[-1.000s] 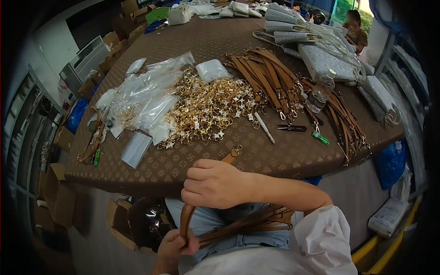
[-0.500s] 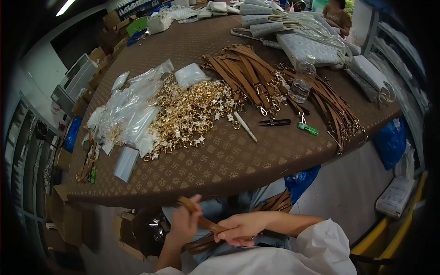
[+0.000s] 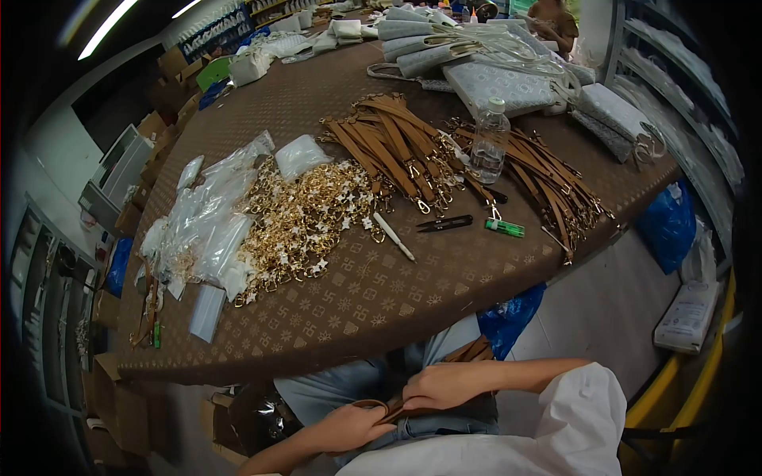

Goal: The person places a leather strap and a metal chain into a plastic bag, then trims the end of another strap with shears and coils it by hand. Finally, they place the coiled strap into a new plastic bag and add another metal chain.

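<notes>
Over my lap, my left hand (image 3: pixel 353 427) is closed around a brown strap (image 3: pixel 397 412) that curls up into a small loop beside the fingers. Close by on the right, my right hand (image 3: pixel 439 386) grips the same strap with bent fingers; its fingertips are partly hidden. More brown straps (image 3: pixel 472 349) lie across my right thigh. On the table ahead is a heap of gold clasps with white star-shaped pieces (image 3: pixel 305 222). Behind it rests a pile of brown straps with metal hooks (image 3: pixel 397 147), and a second strap pile (image 3: pixel 548 178) lies to the right.
A white pen (image 3: pixel 394 236), black thread snips (image 3: pixel 444 224), a green lighter (image 3: pixel 505 228) and a water bottle (image 3: pixel 490 143) are on the table. Plastic bags (image 3: pixel 210 214) lie left, pale handbags (image 3: pixel 500 83) at the back. A person (image 3: pixel 553 24) is at the far right.
My left hand has lowered from near the table edge to my lap, bringing its strap end beside my right hand. The camera view has shifted slightly.
</notes>
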A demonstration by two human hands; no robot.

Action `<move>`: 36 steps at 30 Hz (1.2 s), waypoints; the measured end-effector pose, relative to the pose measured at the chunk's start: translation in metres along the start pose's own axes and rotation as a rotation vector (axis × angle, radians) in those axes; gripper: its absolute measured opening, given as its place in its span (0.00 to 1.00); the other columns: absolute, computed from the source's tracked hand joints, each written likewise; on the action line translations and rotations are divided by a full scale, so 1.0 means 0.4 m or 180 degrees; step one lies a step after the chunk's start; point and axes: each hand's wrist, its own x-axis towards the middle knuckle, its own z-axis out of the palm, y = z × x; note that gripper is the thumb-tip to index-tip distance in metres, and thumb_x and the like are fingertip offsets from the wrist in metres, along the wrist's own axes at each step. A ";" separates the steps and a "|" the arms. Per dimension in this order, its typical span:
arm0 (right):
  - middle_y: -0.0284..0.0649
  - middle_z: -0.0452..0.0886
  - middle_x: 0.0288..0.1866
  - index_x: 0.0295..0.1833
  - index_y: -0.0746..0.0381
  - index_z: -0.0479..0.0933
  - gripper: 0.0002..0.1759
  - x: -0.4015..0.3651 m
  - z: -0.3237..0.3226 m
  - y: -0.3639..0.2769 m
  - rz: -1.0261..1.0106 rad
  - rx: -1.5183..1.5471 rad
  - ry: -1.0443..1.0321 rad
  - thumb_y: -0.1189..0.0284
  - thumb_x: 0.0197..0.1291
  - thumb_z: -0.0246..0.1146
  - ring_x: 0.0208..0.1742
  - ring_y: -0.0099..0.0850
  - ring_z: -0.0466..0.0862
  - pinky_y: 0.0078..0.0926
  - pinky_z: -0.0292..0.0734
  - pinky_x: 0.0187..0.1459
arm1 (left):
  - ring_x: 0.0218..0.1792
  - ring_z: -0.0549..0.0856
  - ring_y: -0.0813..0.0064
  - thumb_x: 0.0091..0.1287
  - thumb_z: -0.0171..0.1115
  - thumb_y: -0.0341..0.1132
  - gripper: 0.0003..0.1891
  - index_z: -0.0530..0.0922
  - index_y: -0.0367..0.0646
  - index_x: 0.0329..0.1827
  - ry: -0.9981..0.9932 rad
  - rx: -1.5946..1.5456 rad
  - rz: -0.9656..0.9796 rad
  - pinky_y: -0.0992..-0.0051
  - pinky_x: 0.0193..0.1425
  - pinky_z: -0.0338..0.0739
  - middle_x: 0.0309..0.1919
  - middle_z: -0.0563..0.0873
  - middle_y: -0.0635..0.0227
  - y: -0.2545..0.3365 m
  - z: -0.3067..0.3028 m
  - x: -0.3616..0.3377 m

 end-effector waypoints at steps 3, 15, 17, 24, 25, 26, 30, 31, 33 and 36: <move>0.41 0.73 0.33 0.46 0.64 0.72 0.18 0.022 0.018 -0.049 -0.1690 -0.2348 0.2066 0.61 0.58 0.59 0.39 0.41 0.77 0.37 0.70 0.47 | 0.20 0.73 0.72 0.69 0.48 0.46 0.17 0.73 0.38 0.38 -0.0382 -0.1924 -0.0493 0.74 0.23 0.67 0.19 0.75 0.68 -0.013 -0.022 -0.015; 0.41 0.73 0.30 0.50 0.65 0.70 0.18 0.006 -0.042 -0.129 -0.1464 -0.1313 0.1726 0.66 0.59 0.60 0.28 0.39 0.79 0.31 0.74 0.25 | 0.14 0.61 0.87 0.72 0.42 0.48 0.22 0.71 0.36 0.31 0.0531 -0.4666 0.0153 0.84 0.17 0.53 0.14 0.65 0.77 0.063 -0.034 -0.024; 0.43 0.74 0.30 0.50 0.66 0.70 0.15 0.026 -0.023 -0.110 -0.1072 -0.1317 0.2902 0.70 0.60 0.58 0.28 0.40 0.78 0.32 0.73 0.26 | 0.11 0.61 0.86 0.71 0.40 0.53 0.26 0.71 0.35 0.32 0.0948 -0.5710 0.0947 0.84 0.15 0.54 0.10 0.65 0.76 0.034 -0.017 0.019; 0.44 0.75 0.29 0.46 0.66 0.72 0.11 0.026 -0.008 -0.077 -0.0821 -0.1203 0.3529 0.74 0.58 0.58 0.30 0.41 0.78 0.31 0.73 0.29 | 0.10 0.61 0.85 0.70 0.37 0.58 0.30 0.72 0.35 0.36 0.1114 -0.6142 0.1508 0.82 0.14 0.56 0.09 0.63 0.77 0.038 -0.027 0.079; 0.44 0.76 0.30 0.42 0.65 0.72 0.08 0.017 -0.007 -0.067 -0.0565 -0.1356 0.3407 0.74 0.58 0.58 0.31 0.41 0.79 0.32 0.73 0.29 | 0.10 0.60 0.84 0.70 0.37 0.59 0.30 0.72 0.36 0.37 0.1159 -0.6274 0.1675 0.82 0.14 0.55 0.09 0.62 0.77 0.034 -0.035 0.076; 0.44 0.76 0.30 0.42 0.65 0.72 0.08 0.011 -0.001 -0.051 -0.0508 -0.1351 0.3472 0.74 0.58 0.58 0.31 0.41 0.79 0.32 0.73 0.29 | 0.09 0.59 0.83 0.70 0.36 0.59 0.30 0.73 0.38 0.37 0.1364 -0.6275 0.1784 0.82 0.14 0.54 0.09 0.62 0.77 0.034 -0.044 0.075; 0.43 0.76 0.29 0.36 0.64 0.70 0.07 -0.009 0.041 0.011 -0.0589 -0.1441 0.2966 0.71 0.59 0.58 0.30 0.42 0.78 0.36 0.73 0.30 | 0.11 0.60 0.82 0.71 0.36 0.58 0.29 0.72 0.37 0.45 0.2847 -0.6005 0.2649 0.80 0.15 0.55 0.13 0.64 0.76 0.055 -0.096 0.089; 0.43 0.76 0.28 0.35 0.63 0.69 0.08 -0.022 0.047 0.017 -0.0771 -0.1398 0.2701 0.70 0.59 0.57 0.29 0.43 0.78 0.38 0.73 0.30 | 0.11 0.61 0.82 0.71 0.36 0.57 0.29 0.70 0.36 0.48 0.3204 -0.5911 0.2866 0.79 0.14 0.56 0.15 0.65 0.74 0.054 -0.107 0.099; 0.43 0.75 0.27 0.33 0.63 0.69 0.08 -0.051 0.055 -0.002 -0.0735 -0.1128 0.2404 0.69 0.60 0.56 0.29 0.44 0.77 0.39 0.72 0.30 | 0.14 0.62 0.82 0.70 0.37 0.59 0.31 0.69 0.34 0.51 0.3327 -0.5663 0.3103 0.78 0.17 0.58 0.17 0.66 0.73 0.046 -0.104 0.141; 0.41 0.74 0.22 0.32 0.64 0.70 0.09 -0.089 0.033 -0.048 -0.0829 -0.0411 0.1450 0.70 0.62 0.56 0.25 0.41 0.77 0.35 0.71 0.28 | 0.20 0.71 0.80 0.65 0.35 0.67 0.39 0.70 0.34 0.51 0.4207 -0.2450 0.1267 0.77 0.24 0.66 0.22 0.72 0.69 0.058 -0.048 0.218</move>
